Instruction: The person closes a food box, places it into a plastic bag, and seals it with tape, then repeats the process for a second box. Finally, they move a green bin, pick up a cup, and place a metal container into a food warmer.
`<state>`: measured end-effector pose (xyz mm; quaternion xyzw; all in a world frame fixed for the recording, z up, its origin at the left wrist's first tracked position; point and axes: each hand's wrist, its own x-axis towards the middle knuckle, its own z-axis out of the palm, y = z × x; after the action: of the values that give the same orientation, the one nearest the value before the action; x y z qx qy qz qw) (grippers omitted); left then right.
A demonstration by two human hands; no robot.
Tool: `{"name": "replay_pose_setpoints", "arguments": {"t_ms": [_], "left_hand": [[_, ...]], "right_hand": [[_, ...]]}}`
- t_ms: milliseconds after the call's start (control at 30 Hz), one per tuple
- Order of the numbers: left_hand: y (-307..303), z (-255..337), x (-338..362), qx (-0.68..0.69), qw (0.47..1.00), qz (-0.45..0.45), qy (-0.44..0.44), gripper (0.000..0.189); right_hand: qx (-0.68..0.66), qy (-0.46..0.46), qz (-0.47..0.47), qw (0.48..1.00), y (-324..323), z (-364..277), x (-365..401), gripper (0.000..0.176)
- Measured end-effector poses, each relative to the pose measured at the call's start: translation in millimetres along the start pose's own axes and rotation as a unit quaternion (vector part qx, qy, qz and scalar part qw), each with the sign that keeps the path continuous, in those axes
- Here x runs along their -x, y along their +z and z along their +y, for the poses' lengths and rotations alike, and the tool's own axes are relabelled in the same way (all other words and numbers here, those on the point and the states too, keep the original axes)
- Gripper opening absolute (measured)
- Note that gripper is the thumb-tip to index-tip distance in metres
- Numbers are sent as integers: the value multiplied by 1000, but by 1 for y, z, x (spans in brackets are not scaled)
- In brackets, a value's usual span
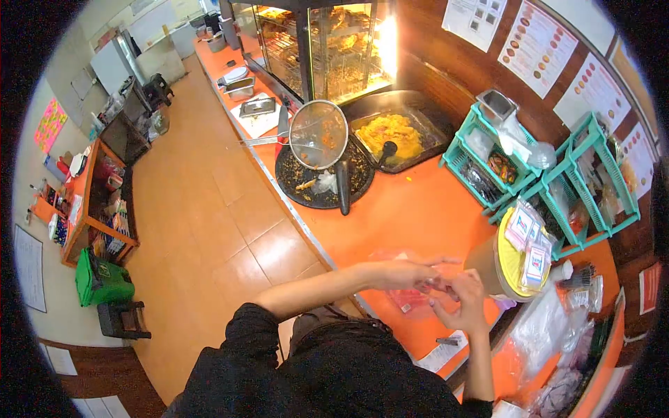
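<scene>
My left hand (408, 274) reaches in from the left over the orange counter (362, 230), its fingers meeting those of my right hand (463, 299). The fingertips of both hands are pressed together; what they hold, if anything, is too small to name. Beneath them lies a clear and pinkish plastic bag (410, 301). Just right of my hands stands a tub with a yellow lid (516, 261), with several small printed packets (535, 263) on top. A pen (447, 341) rests on a paper near the counter's front edge.
A strainer (319, 134) lies over a dark pan (293, 182). Behind are a tray of yellow food (390, 136) and a lit glass cabinet (352, 49). Green baskets (481, 150) stand at the right, above clear plastic bags (547, 327). A green bin (103, 277) is on the floor at left.
</scene>
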<state>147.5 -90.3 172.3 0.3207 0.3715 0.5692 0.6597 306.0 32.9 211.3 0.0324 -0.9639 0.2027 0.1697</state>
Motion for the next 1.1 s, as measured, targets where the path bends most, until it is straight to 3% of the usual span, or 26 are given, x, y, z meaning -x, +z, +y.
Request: {"name": "replay_pose_setpoints", "arguments": {"t_ms": [33, 67, 133, 200, 233, 267, 300, 367, 400, 467, 533, 567, 600, 667, 700, 733, 767, 800, 833, 867, 1000, 1067, 1100], "left_hand": [[-1, -14, -11, 15, 1000, -17, 16, 42], [-3, -20, -17, 31, 998, -35, 31, 45], [-5, -9, -4, 103, 993, -38, 31, 48], [-4, -11, -1, 178, 983, -42, 25, 51], [1, -23, -3, -22, 990, -8, 141, 52], [3, -30, -4, -219, 943, 24, 250, 54], [11, -23, 4, -218, 945, 20, 244, 54], [35, 6, 34, -315, 945, -64, 65, 65], [34, 16, 42, -315, 945, -68, 63, 65], [22, 41, 55, -524, 848, -48, 73, 80], [0, 81, 74, -609, 792, 47, -13, 100], [-17, 94, 74, -671, 736, 65, -64, 114], [-34, 95, 72, -727, 672, 81, -115, 128], [-107, 10, 48, -840, 509, 56, -181, 141], [-131, -20, 38, -818, 555, 7, -150, 143], [-153, -51, 27, -792, 598, -44, -119, 144], [-179, -122, 9, -807, 589, 3, 36, 134], [-194, -171, -6, -801, 565, 48, 191, 124], [-194, -168, -8, -801, 565, 43, 194, 124], [-178, -177, -21, -783, 591, 45, 188, 121], [-150, -189, -40, -706, 686, 55, 165, 109], [-149, -182, -50, -665, 730, 60, 146, 102], [-148, -181, -41, -644, 750, 64, 136, 99]], "right_hand": [[-26, 32, 37, 998, 7, -6, -1, 42], [-24, 31, 38, 999, 16, -14, -2, 42], [-83, 85, 264, 957, 35, -24, -4, 62], [-73, 101, 257, 958, 72, -5, 15, 60], [-64, 116, 247, 960, 89, 5, 23, 58], [-56, 131, 236, 961, 115, 4, 25, 55], [-49, 147, 224, 962, 137, 7, 9, 53], [-36, 180, 199, 963, 171, 26, 35, 48], [-27, 192, 188, 963, 193, 27, 59, 46], [-9, 215, 167, 962, 222, 57, 64, 42], [9, 241, 142, 960, 237, 68, 78, 38], [-157, 238, 208, 936, 237, 68, 84, 31], [-157, 243, 208, 935, 231, 59, 77, 31], [-162, 219, 271, 923, 221, 48, 61, 23], [-159, 220, 274, 923, 212, 40, 53, 23], [-290, 306, 293, 858, 201, 32, 45, 22], [-413, 382, 306, 768, 192, 27, 39, 21], [-410, 381, 313, 767, 185, 28, 35, 21], [-211, 300, 252, 895, 178, 28, 35, 25], [2, 204, 171, 964, 173, 29, 38, 30], [-17, 237, 126, 963, 177, 49, 42, 33], [111, 146, 11, 983, 171, 48, 29, 67], [111, 150, 12, 982, 172, 43, 23, 67]]}}
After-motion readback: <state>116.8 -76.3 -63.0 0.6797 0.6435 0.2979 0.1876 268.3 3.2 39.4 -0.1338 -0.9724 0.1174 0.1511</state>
